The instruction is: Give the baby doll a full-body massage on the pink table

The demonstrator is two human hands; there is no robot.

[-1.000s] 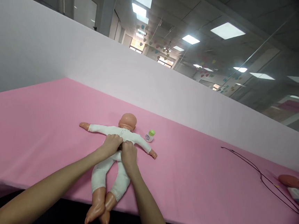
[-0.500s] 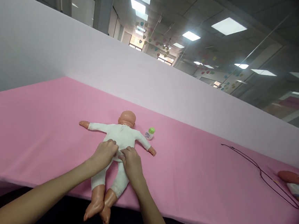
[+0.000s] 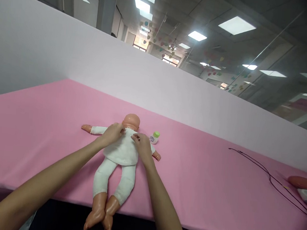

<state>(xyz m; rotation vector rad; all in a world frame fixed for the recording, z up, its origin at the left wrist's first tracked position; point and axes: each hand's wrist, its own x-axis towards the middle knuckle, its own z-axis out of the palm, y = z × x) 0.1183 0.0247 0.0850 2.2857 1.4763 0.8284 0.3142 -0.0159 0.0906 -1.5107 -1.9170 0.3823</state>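
Over the shoulders of the doll, the left hand, nearer its head, and the right hand have curled grips, pinching cloth or not unclear, the doll lying lengthwise on the tabletop, feet nearest the person.

Hands — farther up (doll's back)

Person is showing a bare left hand and a bare right hand, fingers appearing slim, nails too small to tell. Slender bare forearms are tapering toward the wrists. Very dark, plain cloth-like patch is showing at bottom, possibly clothing, too dim for details.
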